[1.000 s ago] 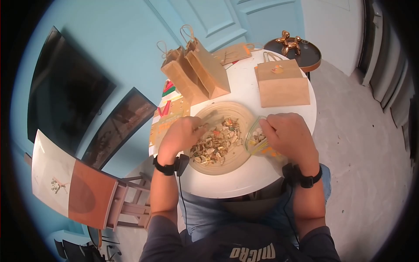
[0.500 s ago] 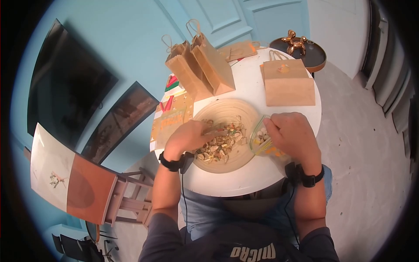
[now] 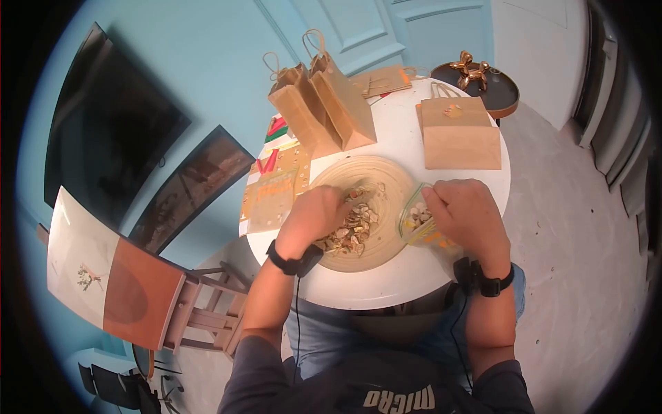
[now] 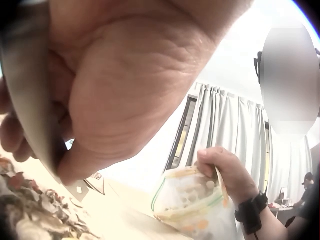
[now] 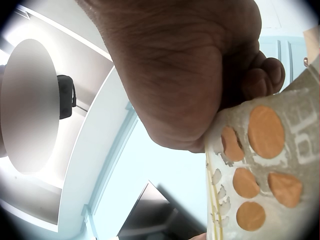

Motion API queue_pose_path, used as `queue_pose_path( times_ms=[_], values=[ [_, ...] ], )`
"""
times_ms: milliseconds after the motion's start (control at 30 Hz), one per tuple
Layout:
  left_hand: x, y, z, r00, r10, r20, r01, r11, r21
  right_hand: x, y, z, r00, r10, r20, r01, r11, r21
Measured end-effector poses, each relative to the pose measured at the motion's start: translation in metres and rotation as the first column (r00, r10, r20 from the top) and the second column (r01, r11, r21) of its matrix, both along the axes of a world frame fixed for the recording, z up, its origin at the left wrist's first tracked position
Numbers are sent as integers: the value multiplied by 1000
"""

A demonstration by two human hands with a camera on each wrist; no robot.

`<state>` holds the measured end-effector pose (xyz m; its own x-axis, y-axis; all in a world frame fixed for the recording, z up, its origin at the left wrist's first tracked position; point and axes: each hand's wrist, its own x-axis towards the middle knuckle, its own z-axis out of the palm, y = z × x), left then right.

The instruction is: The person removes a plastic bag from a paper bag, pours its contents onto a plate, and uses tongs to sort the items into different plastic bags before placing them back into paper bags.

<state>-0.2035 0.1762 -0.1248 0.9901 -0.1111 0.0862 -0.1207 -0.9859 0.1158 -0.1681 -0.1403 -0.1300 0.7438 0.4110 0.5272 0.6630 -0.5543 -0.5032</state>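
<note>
My left hand [image 3: 318, 212] is over the left part of a round wooden plate [image 3: 387, 241], fingers curled down at a heap of dried slices [image 3: 355, 231]. A grey, smooth, curved tool [image 4: 31, 95] shows in its grip in the left wrist view; the tool's kind I cannot tell. Right of the plate, my right hand [image 3: 472, 210] pinches the top edge of a clear zip bag [image 3: 416, 224], which hangs tilted with its mouth toward the plate. Pale pieces [image 4: 195, 192] are inside it. Orange dots [image 5: 266, 132] are printed on the bag's side.
Two tall paper bags [image 3: 321, 114] stand at the back left of the white round table [image 3: 331, 293]. Another paper bag [image 3: 462, 141] is at the back right. Patterned packaging [image 3: 272, 200] lies along the left edge. Behind is a small dark side table [image 3: 500, 93].
My left hand has moved right, toward the middle of the heap on the plate. My right hand keeps its pinch on the zip bag. The head view has shifted slightly.
</note>
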Motion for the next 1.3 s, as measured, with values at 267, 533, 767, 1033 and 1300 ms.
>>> queue_pose_path(
  times_ms=[267,533,767,1033,1300],
  values=[
    [22,1,32,937,-25,-347,32,999,15,2,-2,-2,1000,-6,0,6,1000,2],
    [19,93,7,979,99,-177,-95,995,31,2,1,-1,1000,3,-19,-3,1000,-14],
    [-22,91,18,966,-2,-257,-32,991,-127,1,5,-2,1000,3,-26,-4,1000,-10],
    [-110,92,48,951,148,-271,-204,960,-191,1,0,-2,1000,18,-20,-18,1000,-16],
    [-83,85,26,948,-10,-318,-54,980,-191,0,6,-2,1000,21,-11,-21,999,-32]
  ],
)
